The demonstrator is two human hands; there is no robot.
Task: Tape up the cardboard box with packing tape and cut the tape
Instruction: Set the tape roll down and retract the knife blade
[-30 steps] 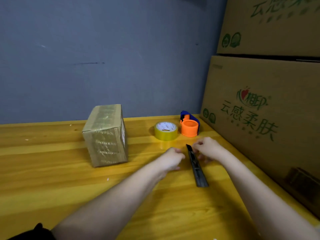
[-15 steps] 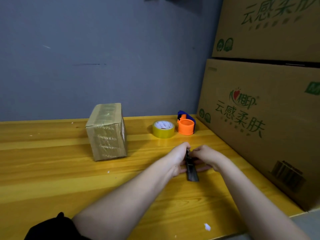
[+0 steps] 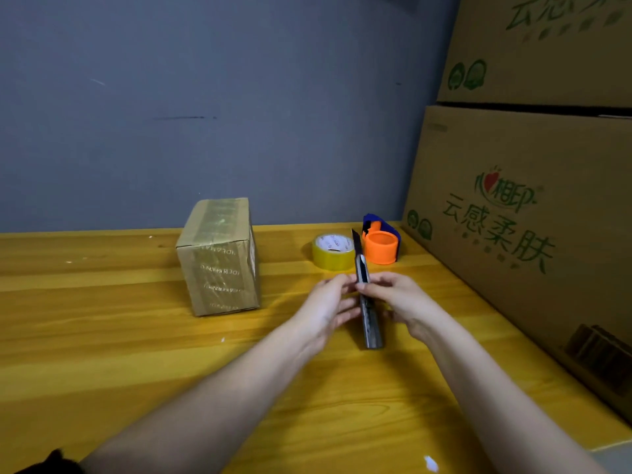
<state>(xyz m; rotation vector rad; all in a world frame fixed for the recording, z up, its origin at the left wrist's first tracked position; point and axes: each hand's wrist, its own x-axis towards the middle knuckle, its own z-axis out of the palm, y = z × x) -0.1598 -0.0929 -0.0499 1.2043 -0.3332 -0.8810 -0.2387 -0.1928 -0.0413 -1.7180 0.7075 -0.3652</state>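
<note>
A small cardboard box (image 3: 219, 256), wrapped in clear tape, stands on the yellow wooden table (image 3: 102, 336). Right of it lies a yellow tape roll (image 3: 332, 253). I hold a black utility knife (image 3: 367, 316) above the table between both hands, its blade end pointing away toward the roll. My left hand (image 3: 328, 307) grips the knife from the left, fingertips on its upper part. My right hand (image 3: 402, 299) pinches it from the right, thumb on the body.
An orange and blue tape dispenser (image 3: 380, 246) sits behind the knife tip. Large printed cartons (image 3: 519, 213) are stacked along the table's right edge. A grey wall runs behind the table. Small white scraps lie on the wood.
The knife lay flat on the table a second ago. Both hands closed on it and lifted it, and its tip now points up toward the tape roll.
</note>
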